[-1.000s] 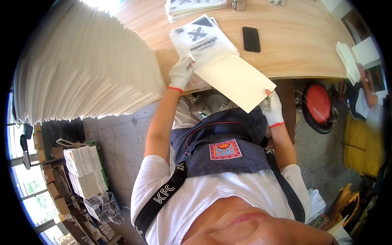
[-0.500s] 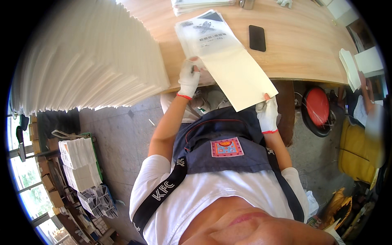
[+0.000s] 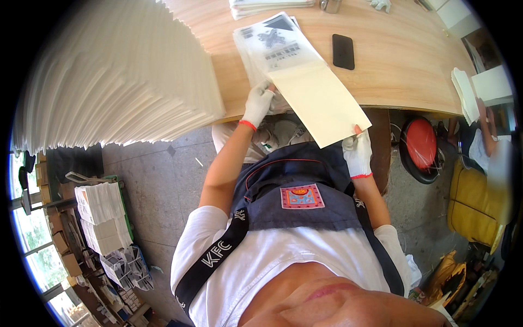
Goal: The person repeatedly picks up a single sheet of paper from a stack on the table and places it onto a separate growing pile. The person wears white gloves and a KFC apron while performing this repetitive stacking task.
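A cream paper sheet slants from the table over its front edge toward my lap. Its far end meets a thin stack of printed white sheets on the tabletop. My right hand, in a white glove with a bare thumb, pinches the cream sheet's near right corner, thumb on top. At the left edge, where the cream and printed sheets meet, my left hand is closed with its fingertips on the paper's edge. Which layers it grips is hidden. Both gloves have red cuffs.
A tall stack of white paper fills the table's left side. A black phone lies right of the sheets. Farther back are more papers and a metal cup. A red-seated stool stands right; another person's arm shows beyond it.
My left hand has turned and shifted slightly right, its fingertips now against the paper's edge. The printed top sheet looks slightly bent or shifted. My right hand keeps its hold on the corner.
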`<state>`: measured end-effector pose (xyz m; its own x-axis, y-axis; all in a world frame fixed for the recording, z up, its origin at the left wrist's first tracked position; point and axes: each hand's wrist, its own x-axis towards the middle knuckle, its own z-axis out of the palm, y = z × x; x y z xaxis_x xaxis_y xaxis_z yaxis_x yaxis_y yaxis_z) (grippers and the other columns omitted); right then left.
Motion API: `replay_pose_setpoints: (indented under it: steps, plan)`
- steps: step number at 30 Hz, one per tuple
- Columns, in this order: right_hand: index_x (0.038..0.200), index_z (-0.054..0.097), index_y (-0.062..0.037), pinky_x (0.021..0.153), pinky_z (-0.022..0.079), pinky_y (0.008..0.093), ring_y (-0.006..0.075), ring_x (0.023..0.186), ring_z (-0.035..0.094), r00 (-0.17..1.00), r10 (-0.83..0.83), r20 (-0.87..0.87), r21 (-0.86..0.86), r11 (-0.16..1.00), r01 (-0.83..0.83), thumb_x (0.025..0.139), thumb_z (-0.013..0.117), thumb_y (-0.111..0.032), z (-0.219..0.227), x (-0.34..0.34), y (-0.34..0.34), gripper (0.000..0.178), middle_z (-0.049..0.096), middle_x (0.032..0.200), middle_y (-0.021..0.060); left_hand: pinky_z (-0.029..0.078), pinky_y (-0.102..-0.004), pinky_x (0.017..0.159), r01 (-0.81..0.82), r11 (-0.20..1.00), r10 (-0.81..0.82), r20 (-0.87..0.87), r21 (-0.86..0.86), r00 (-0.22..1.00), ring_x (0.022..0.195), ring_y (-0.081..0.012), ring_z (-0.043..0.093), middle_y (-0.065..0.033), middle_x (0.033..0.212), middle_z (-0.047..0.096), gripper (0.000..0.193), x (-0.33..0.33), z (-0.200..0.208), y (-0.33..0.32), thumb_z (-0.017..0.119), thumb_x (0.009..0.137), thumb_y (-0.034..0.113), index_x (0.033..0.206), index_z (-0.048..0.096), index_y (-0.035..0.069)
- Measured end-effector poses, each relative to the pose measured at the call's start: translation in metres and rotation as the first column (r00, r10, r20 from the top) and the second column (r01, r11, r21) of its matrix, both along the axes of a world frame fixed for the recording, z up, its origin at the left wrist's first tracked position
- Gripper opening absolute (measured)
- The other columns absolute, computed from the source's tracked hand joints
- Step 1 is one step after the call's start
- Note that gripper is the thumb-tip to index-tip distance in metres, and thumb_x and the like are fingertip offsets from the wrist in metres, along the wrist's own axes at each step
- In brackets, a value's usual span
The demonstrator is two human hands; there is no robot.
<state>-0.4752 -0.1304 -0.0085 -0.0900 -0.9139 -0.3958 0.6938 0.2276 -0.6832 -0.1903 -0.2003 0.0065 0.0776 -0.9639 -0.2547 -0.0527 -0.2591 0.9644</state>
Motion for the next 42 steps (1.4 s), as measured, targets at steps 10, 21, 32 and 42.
replay_pose_setpoints:
  steps: [10, 21, 32, 42]
  plan:
    - [0.117, 0.046, -0.0068, 0.039, 0.046, 0.0261, 0.0145, 0.054, 0.058, 0.981, 0.173, -0.09, -0.036, 0.984, -0.177, 0.093, 0.04, -0.011, 0.026, 0.01, 0.016, 0.025, 0.059, 0.083, 0.007, 0.041, -0.0426, 0.097, -0.066, 0.967, 0.253, -0.917, 0.245, 0.309, 0.116, -0.0334, 0.047, -0.0161, 0.132, 0.043, 0.062, -0.071, -0.048, 0.019, 0.026, 0.093, 0.05, 0.134, 0.033, 0.004]
    - [0.128, 0.033, 0.0035, 0.098, 0.044, 0.0432, 0.0355, 0.109, 0.052, 0.831, 0.115, 0.544, -0.016, 0.992, -0.128, 0.096, 0.038, -0.016, -0.039, 0.087, -0.031, 0.037, 0.048, 0.118, 0.0227, 0.055, -0.0312, 0.054, -0.19, 0.961, 0.264, -0.453, 0.202, 0.851, 0.065, -0.0202, 0.064, -0.012, 0.084, 0.063, 0.022, -0.096, -0.102, 0.08, 0.045, 0.089, 0.011, 0.103, 0.055, -0.003]
    - [0.102, 0.053, -0.0114, 0.047, 0.045, 0.0371, 0.0241, 0.06, 0.064, 0.123, 0.082, -0.989, -0.066, 0.496, -0.866, 0.09, 0.049, -0.027, -0.003, 0.1, -0.027, 0.02, 0.064, 0.071, 0.009, 0.054, -0.0268, 0.059, -0.141, 0.967, 0.209, -0.346, 0.211, 0.915, 0.07, -0.018, 0.064, -0.0081, 0.086, 0.062, 0.019, -0.016, -0.054, 0.1, 0.053, 0.091, 0.018, 0.093, 0.057, -0.001]
    - [0.089, 0.05, -0.01, 0.051, 0.049, 0.0336, 0.0243, 0.056, 0.062, -0.085, -0.274, -0.958, 0.013, 0.257, -0.966, 0.079, 0.056, -0.019, 0.0, 0.121, -0.044, 0.015, 0.062, 0.065, 0.0082, 0.051, -0.0261, 0.053, -0.087, 0.98, 0.136, -0.288, 0.178, 0.948, 0.062, -0.0169, 0.062, -0.0142, 0.08, 0.064, 0.02, 0.002, -0.057, 0.092, 0.048, 0.09, 0.012, 0.089, 0.056, -0.005]
